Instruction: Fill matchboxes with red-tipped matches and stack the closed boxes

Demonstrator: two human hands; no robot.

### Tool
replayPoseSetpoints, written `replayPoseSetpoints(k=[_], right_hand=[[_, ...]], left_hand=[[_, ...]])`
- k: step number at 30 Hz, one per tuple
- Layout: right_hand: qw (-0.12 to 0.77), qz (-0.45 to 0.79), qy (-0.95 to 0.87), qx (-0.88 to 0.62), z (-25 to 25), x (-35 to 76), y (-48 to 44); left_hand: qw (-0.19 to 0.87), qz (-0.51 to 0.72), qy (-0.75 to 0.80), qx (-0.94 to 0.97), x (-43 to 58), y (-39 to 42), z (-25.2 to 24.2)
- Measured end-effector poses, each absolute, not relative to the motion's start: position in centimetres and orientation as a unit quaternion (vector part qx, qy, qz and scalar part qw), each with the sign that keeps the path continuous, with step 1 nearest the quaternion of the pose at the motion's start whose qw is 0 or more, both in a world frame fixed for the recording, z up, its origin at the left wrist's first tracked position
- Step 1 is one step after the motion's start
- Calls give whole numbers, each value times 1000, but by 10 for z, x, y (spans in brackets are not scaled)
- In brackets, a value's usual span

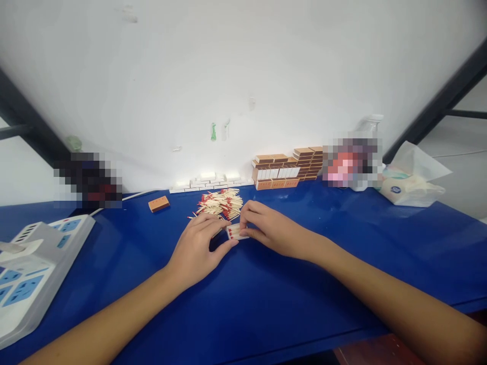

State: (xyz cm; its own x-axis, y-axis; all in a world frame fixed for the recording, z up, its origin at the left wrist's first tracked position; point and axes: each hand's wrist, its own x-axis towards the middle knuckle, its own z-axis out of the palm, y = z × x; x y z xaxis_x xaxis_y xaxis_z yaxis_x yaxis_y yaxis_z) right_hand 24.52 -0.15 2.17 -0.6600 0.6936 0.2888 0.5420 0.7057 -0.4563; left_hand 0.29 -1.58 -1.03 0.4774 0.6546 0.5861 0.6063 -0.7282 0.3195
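A small white matchbox tray [233, 231] with red-tipped matches in it lies on the blue table [266, 294]. My left hand [198, 248] pinches its near left side with thumb and fingers. My right hand [270, 228] grips its right side, fingers curled over the top. Just behind the tray lies a loose pile of matches [220, 203].
A single brown matchbox sleeve [159, 204] lies left of the pile. White trays [209, 181] and stacked brown matchboxes [289, 167] line the wall. A white power strip [30, 263] sits at the left edge, a plastic bag [411, 177] at the right.
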Motion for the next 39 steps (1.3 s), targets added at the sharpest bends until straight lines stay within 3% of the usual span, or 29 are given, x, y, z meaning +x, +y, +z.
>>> replayPoseSetpoints(k=[24,39], right_hand=[[248,180,-897,-320,20,244,-3],[286,80,-852,-431,2,259,31]], left_hand=[[51,352,364,861,4,-19,-7],[71,333,361,868,7,-22,-5]])
